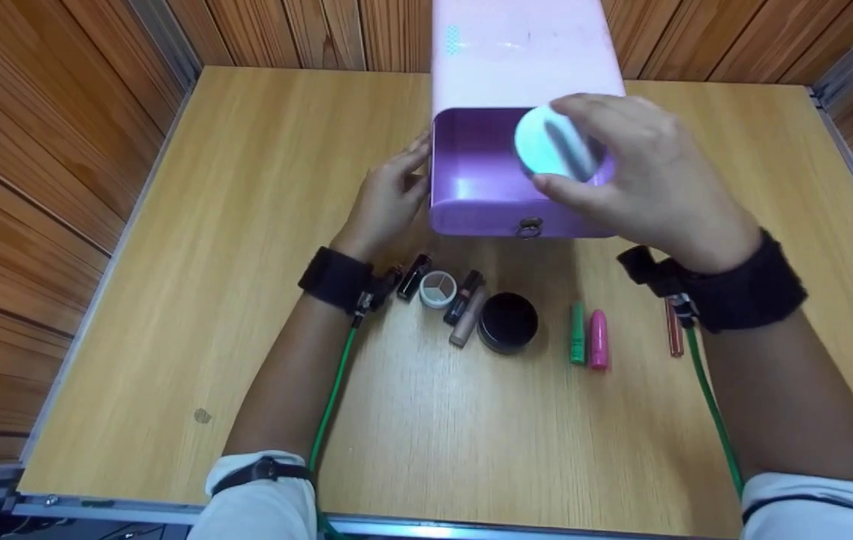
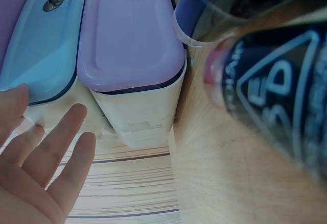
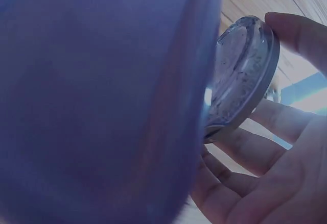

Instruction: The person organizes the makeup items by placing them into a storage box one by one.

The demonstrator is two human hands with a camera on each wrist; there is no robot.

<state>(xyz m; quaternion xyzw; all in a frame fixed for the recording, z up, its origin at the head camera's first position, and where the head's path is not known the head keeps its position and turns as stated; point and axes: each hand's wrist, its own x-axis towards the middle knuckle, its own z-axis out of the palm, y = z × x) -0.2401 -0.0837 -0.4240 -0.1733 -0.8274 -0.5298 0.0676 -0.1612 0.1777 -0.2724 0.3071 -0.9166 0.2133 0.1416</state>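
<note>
Bright, fairly even light fills the head view; glare whitens the glossy purple plastic drawer (image 1: 479, 219), soft shadow falls below it, and sheen marks the pale wooden tabletop (image 1: 426, 427). The round, pale-topped container (image 1: 542, 146) looks smeared. Close to the left wrist lens, a black, white-lettered cylindrical tube (image 2: 281, 91) blurs. The right wrist view is dim and bluish, glaring at right.

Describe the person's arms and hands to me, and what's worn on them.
Both hands are bare, without gloves. Each wrist wears a wide black strap, with a bright green cable running back along the forearm. Whitish sleeves end partway up the arms, each circled by a dark band.
</note>
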